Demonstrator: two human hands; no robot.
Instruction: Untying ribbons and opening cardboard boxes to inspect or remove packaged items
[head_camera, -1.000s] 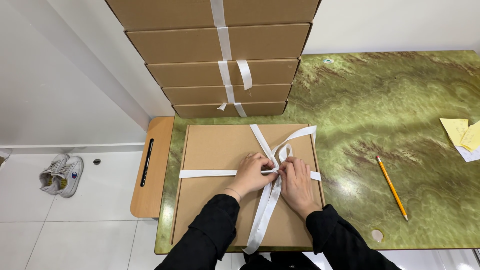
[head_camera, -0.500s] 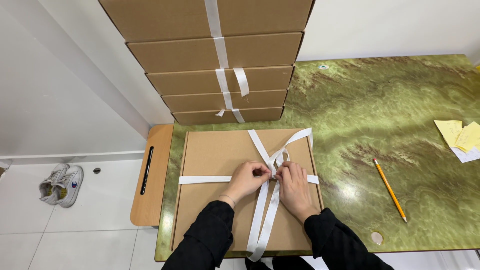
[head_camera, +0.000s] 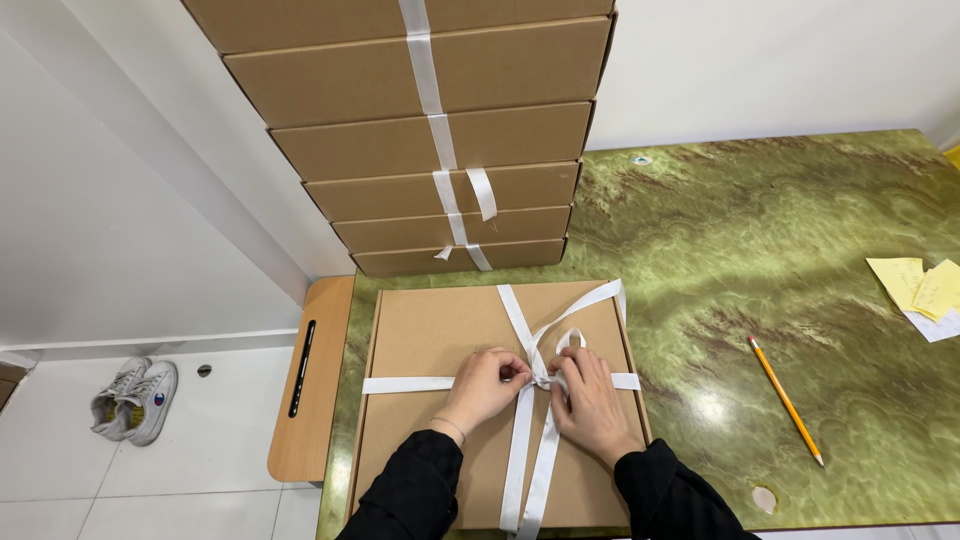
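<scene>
I see both grips pinched narrow on the white ribbon (head_camera: 530, 420): left hand (head_camera: 487, 385) and right hand (head_camera: 590, 400) meet at its crossing on the flat box (head_camera: 430, 440) beneath them. If either pinch slackens, I judge the loop just beyond my fingers could slip loose.

Bright, even, sharp; glare on green tabletop (head_camera: 720, 405).

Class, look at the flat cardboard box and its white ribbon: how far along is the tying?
Done: the white ribbon already crosses the flat cardboard box. In hand: the left hand and right hand pinch a small loop at the crossing. Left: no finished bow shows, and two long tails hang loose.
</scene>
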